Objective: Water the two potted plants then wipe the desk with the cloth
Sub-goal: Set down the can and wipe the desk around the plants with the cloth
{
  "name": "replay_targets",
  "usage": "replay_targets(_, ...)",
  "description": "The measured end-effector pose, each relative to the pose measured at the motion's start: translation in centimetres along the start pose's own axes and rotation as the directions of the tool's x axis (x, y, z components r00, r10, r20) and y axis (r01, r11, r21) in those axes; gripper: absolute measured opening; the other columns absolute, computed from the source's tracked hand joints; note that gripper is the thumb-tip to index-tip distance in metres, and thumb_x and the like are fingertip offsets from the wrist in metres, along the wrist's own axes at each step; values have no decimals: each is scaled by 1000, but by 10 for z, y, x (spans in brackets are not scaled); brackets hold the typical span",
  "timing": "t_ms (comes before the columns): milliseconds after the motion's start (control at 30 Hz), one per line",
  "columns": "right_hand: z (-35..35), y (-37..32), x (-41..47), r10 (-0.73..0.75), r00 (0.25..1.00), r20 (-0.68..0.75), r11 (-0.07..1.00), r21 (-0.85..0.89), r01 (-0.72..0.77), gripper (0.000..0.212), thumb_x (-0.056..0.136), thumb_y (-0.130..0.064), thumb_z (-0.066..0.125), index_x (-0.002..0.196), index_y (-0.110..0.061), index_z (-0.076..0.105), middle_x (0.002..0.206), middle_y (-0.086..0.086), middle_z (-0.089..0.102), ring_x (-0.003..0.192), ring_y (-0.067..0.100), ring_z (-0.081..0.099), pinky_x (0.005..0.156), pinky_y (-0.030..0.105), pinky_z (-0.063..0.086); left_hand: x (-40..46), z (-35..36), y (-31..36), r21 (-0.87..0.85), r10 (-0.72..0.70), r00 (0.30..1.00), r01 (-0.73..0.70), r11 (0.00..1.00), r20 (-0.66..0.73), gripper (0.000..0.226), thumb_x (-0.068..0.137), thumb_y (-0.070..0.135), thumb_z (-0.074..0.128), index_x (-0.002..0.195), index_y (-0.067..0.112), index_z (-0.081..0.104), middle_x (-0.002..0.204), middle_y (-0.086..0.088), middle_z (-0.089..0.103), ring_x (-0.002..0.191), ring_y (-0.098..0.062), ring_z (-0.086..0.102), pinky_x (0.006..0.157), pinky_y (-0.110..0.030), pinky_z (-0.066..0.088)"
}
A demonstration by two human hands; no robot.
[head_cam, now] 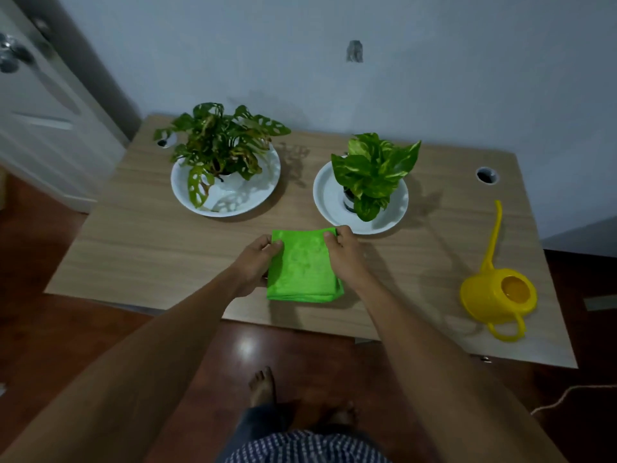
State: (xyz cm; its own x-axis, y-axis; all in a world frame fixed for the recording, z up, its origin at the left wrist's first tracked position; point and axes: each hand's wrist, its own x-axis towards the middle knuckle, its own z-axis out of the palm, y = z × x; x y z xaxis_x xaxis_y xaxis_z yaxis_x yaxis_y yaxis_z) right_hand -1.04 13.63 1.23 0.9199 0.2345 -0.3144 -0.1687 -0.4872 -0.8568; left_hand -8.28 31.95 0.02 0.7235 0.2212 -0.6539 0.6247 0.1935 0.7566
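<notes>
A folded bright green cloth (pixel 304 267) lies on the wooden desk (pixel 140 248) near its front edge. My left hand (pixel 255 262) grips the cloth's left side and my right hand (pixel 344 253) pinches its far right corner. Behind the cloth stand two potted plants, each in a white dish: one with holed leaves (pixel 220 145) at the left, one with broad variegated leaves (pixel 375 172) at the right. A yellow watering can (pixel 499 295) rests at the desk's right front, its long spout pointing away from me.
The desk backs onto a pale wall. Two cable holes (pixel 486 175) sit in its back corners. A white door (pixel 43 111) stands at the left. My bare feet (pixel 263 387) are on the dark red floor below the desk's front edge.
</notes>
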Motion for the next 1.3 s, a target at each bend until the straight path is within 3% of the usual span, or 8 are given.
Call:
replay_targets(100,29,0,7,136,991,7,990,29,-137,32,81,-18,59,111,-8,61,111,15,70,100,30,67,90,44,55,14,-24,1,94,26,1000,-24,995,-15,12,106,34,49,103,28,59,86,4,68,71,-15,64,58,-30,54)
replay_targets(267,60,5,12,150,986,-72,986,-68,-155,44,86,6,58,129,-5,56,115,13,69,100,27,66,75,25,44,51,-51,-5,129,86,996,-85,988,1,9,105,26,52,111,23,58,97,-8,68,76,-21,63,63,-33,54)
replay_targets(367,81,15,19,162,971,-174,984,-41,-172,62,89,3,59,149,-3,44,141,22,57,123,37,60,104,41,49,74,-58,-15,290,208,975,-178,940,-75,3,98,24,63,99,21,64,93,-12,71,82,-27,65,73,-37,53)
replay_targets(500,104,22,11,-36,939,-341,917,-384,-104,54,86,-5,62,139,-2,57,134,21,60,123,40,56,105,42,42,88,-81,-38,775,568,822,-341,531,-27,24,95,29,54,106,11,67,103,-14,68,96,-34,61,86,-43,51)
replay_targets(567,119,24,9,-194,942,-273,838,-545,15,49,85,-9,62,134,-2,62,129,19,64,117,40,61,100,43,45,87,-95,-50,855,661,744,-399,331,91,30,94,26,54,117,10,65,119,-14,66,108,-37,59,94,-46,49)
replay_targets(667,151,35,15,-262,961,-93,716,-686,129,56,95,-26,53,147,-7,52,152,15,52,140,35,48,114,46,39,83,-108,-67,878,675,714,-429,211,186,46,100,24,50,143,6,53,151,-15,52,139,-33,47,112,-46,40)
replay_targets(833,175,51,27,-156,988,-4,594,-799,91,77,105,-58,19,165,-10,13,173,10,8,161,28,4,129,51,6,82,-115,-86,911,664,718,-389,135,208,57,107,32,38,157,7,34,167,-12,29,157,-26,23,127,-48,19)
replay_targets(1300,164,16,167,-147,988,-50,591,-805,47,68,105,-53,16,166,-23,5,174,10,-1,160,32,-3,129,51,-3,86,-112,-85,938,679,718,-322,126,155,60,104,33,40,156,4,36,166,-13,30,157,-26,22,128,-47,16)
